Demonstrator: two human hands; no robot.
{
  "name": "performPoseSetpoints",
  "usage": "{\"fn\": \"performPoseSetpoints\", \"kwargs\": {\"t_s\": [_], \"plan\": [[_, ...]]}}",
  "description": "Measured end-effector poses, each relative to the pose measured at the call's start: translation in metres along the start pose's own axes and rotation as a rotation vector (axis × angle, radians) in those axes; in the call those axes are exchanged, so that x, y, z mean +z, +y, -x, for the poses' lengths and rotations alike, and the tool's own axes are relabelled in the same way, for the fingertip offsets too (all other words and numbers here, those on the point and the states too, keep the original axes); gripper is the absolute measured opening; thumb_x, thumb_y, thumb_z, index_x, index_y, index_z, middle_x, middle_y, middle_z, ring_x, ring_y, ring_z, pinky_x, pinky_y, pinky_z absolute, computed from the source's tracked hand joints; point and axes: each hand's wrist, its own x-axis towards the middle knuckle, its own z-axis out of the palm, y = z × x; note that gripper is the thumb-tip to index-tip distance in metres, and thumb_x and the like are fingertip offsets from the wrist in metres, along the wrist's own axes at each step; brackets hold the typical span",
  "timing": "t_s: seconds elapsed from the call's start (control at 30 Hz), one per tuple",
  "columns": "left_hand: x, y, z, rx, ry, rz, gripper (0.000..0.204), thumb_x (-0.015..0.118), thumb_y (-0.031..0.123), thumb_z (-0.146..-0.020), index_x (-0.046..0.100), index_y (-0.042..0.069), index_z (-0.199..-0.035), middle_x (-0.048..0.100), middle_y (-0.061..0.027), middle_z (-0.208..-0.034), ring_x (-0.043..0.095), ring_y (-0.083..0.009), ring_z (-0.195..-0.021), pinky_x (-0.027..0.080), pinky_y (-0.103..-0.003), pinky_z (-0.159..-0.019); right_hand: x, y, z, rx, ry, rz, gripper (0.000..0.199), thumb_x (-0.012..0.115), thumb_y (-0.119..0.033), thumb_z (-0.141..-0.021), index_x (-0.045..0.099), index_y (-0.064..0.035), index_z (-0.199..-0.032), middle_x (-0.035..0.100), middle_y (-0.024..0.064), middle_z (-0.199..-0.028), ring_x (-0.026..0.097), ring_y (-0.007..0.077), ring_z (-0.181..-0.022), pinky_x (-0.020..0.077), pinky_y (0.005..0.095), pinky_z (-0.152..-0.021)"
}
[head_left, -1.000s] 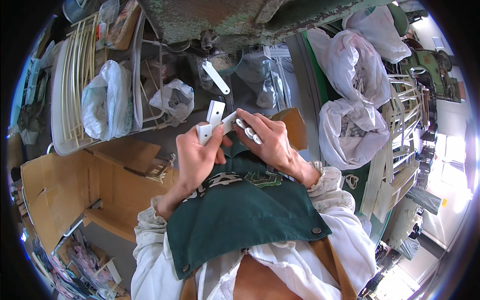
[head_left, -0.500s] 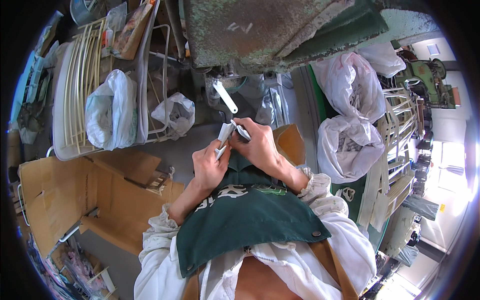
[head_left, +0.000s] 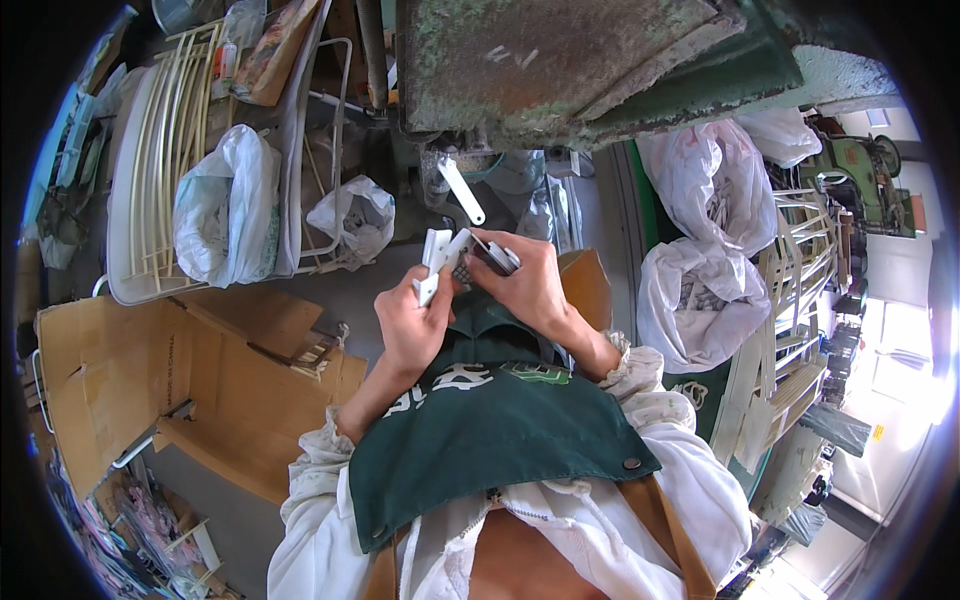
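In front of my apron, my left hand (head_left: pixel 412 318) grips a small white angled piece (head_left: pixel 436 248) between thumb and fingers, its upper end pointing up. Close beside it, my right hand (head_left: pixel 527 283) is closed around a thin grey piece with a shiny edge (head_left: pixel 507 258); its exact kind is unclear. A second white strip (head_left: pixel 459 244) lies between the two hands, and my fingers partly cover it. Just beyond my hands, a flat white bar with a hole in its end (head_left: pixel 464 192) slants down from beneath the large green machine (head_left: pixel 560 70).
White bags of small pale pieces stand to the right (head_left: pixel 700 300) and left (head_left: pixel 228 215). An opened cardboard box (head_left: pixel 230 430) lies at lower left. A rack of pale strips (head_left: pixel 150 170) stands at far left; more strips (head_left: pixel 775 350) are stacked at right.
My left hand has turned the white piece, so more of its angled side shows. Both hands stay close together, and the view has shifted slightly.
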Motion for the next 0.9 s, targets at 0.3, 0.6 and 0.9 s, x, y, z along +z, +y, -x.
{"fn": "performPoseSetpoints", "kwargs": {"t_s": [0.3,0.6,0.9], "plan": [[-0.005,-0.036,0.011,0.535,-0.020,-0.383,0.042,0.065,0.000,-0.073,0.055,-0.007,-0.113,0.066,-0.0152,-0.091,0.066,-0.0239,-0.068,0.051,-0.031,-0.054,0.020,-0.005,0.000,0.105,0.003,-0.024,0.030,0.074,-0.009,-0.076,0.065,0.0021,-0.102,0.062,0.0025,-0.072,0.049,0.0034,-0.066,0.0465,0.0227,-0.061],[-0.025,-0.052,-0.006,0.200,-0.095,0.112,0.013,0.065,0.001,-0.081,0.065,-0.001,-0.094,0.067,-0.0090,-0.077,0.062,-0.0154,-0.055,0.047,-0.027,-0.048,0.011,0.006,-0.023,0.271,-0.196,-0.168,0.019,0.070,-0.009,-0.082,0.065,0.0015,-0.097,0.066,0.0031,-0.076,0.057,0.0061,-0.067,0.0463,0.0218,-0.061],[-0.023,-0.050,-0.047,-0.337,0.146,0.674,0.021,0.055,0.012,-0.094,0.063,-0.005,-0.104,0.069,-0.0088,-0.089,0.053,-0.0044,-0.050,0.035,-0.017,-0.041,-0.088,0.037,-0.059,0.370,0.379,-0.198,0.010,0.065,-0.011,-0.083,0.065,-0.0011,-0.079,0.063,0.0037,-0.065,0.053,0.0060,-0.056,0.0387,0.0193,-0.050]]}}
